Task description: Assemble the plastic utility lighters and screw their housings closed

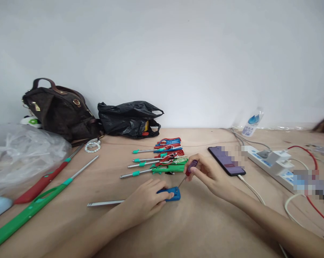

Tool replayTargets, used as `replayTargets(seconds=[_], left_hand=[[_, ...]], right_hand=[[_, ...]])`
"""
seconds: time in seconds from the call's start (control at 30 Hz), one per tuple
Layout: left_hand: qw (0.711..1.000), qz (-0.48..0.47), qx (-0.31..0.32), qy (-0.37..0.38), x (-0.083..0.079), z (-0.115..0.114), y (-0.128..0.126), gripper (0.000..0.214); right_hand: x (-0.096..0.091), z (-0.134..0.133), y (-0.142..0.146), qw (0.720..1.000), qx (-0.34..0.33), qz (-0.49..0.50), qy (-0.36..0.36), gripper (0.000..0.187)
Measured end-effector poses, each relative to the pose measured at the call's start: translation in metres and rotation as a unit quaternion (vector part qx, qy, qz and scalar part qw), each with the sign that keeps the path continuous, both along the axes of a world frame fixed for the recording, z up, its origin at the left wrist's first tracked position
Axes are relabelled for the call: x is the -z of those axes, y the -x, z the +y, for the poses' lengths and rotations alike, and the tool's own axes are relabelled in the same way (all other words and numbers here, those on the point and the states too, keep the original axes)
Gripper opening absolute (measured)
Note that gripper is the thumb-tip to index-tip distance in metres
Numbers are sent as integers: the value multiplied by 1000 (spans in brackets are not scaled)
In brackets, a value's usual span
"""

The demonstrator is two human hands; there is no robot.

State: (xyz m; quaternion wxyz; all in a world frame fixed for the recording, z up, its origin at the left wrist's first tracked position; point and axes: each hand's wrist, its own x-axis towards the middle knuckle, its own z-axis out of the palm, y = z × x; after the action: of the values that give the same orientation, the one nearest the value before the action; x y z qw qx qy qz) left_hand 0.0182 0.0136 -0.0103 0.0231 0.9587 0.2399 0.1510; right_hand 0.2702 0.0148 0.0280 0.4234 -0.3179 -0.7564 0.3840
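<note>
My left hand [147,200] presses down on a blue long-nosed lighter [172,194] lying on the wooden table [199,229], fingers closed over its handle. The lighter's metal tube [105,203] sticks out to the left. My right hand [207,173] pinches a small screwdriver with a purple handle [190,167]. Its thin tip points down at the blue handle's right end.
Several opened lighters in blue, red and green [164,157] lie behind my hands. Whole red [43,181] and green [33,208] lighters lie at left. A phone [226,160], power strip [271,161], cables, brown bag [59,109], black plastic bag [129,118] and bottle [253,122] stand around.
</note>
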Motion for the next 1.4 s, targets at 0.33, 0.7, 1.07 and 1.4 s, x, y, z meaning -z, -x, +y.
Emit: replayTargets(seconds=[0.33, 0.7, 1.07, 1.4], left_hand=[[1000, -16, 6, -19, -1, -1, 0, 25], [1000, -5, -8, -12, -1, -2, -1, 24], [1000, -11, -6, -8, -1, -1, -1, 24], [1000, -4, -9, 1, -2, -3, 0, 27]], right_hand=[[-39, -2, 19, 967, 2, -215, -133, 7], [-50, 6, 42, 803, 55, -451, -386, 12], [-58, 3, 43, 774, 40, -488, -403, 11], [-62, 0, 38, 772, 26, -498, -395, 13]])
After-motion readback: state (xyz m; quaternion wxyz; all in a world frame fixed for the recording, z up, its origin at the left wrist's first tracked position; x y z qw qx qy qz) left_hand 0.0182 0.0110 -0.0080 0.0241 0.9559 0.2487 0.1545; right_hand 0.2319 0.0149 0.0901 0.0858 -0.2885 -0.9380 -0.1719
